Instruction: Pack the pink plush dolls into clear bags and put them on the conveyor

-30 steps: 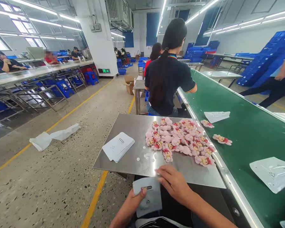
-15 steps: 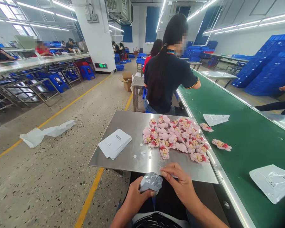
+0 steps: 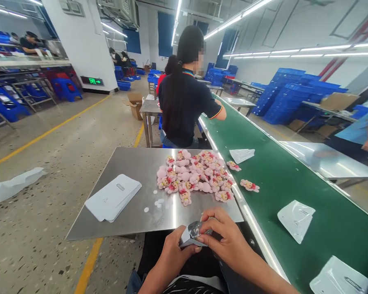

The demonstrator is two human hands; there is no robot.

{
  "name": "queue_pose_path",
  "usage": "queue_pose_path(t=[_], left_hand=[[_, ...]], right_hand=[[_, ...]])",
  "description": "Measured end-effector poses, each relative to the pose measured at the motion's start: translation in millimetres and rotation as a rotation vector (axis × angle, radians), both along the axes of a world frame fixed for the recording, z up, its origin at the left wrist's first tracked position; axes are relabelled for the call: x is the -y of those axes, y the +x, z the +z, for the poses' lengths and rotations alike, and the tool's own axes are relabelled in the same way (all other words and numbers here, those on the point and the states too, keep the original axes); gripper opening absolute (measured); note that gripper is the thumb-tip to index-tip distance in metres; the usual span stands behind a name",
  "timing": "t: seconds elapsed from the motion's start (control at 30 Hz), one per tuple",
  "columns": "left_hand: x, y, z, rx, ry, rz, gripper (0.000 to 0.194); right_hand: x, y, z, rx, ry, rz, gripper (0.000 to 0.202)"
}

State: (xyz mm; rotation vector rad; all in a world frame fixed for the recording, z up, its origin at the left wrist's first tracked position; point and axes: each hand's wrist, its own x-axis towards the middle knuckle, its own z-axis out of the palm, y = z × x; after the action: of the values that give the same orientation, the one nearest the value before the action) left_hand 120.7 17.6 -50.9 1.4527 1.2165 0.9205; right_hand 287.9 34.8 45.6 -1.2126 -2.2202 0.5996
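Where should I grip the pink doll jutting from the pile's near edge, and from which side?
I'd take the doll around its body, coming from the near side: it lies face up, its lower end pointing toward the camera, clear of the other dolls.

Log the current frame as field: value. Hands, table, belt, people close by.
Left hand: wrapped around a grey-white pouch
Right hand: at the pouch's upper end; pinch unclear
Table: pouch stack left, white discs between stack and dolls, pile of pink plush dolls right
Belt: green; two pink dolls and three pale packets on the near stretch
People: person in dark top seated ahead; person in light blue at right edge
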Motion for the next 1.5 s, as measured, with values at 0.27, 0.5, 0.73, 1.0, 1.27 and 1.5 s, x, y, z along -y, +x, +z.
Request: queue_pose_path(t=[0.27,0.5,0.73,1.0,1.27,1.5], left_hand=[[-5.5,16.7,0.3,0.0,0.009,-0.104,0.018],[-6.5,26.3,2.4,-0.007,-0.027,-0.136,0.018],[-5.4,28.7,16.0,0.069,-0.112,-0.163,0.018],[-7.4,38.7,11.3,0.241,-0.175,-0.212,0.024],[-9.3,52.9,7.2,0.198,-0.149,-0.291,0.023],[-2.7,51.1,6.1,0.229,-0.112,-0.339,0.045]], right_hand=[[2.0,23.4,12.5,0.128,0.014,0.099,0.008],[4.9,25.1,11.0,0.149,0.031,0.171,0.017],[-30.7,118.6,7.8,0.176,-0.002,-0.39,0.029],[-54.9,214.2,-47.8,0.13,-0.438,-0.912,0.035],[-0.6,108.1,9.5,-0.277,-0.22,-0.422,0.026],[21.3,60.8,18.8,0.206,-0.145,-0.152,0.013]])
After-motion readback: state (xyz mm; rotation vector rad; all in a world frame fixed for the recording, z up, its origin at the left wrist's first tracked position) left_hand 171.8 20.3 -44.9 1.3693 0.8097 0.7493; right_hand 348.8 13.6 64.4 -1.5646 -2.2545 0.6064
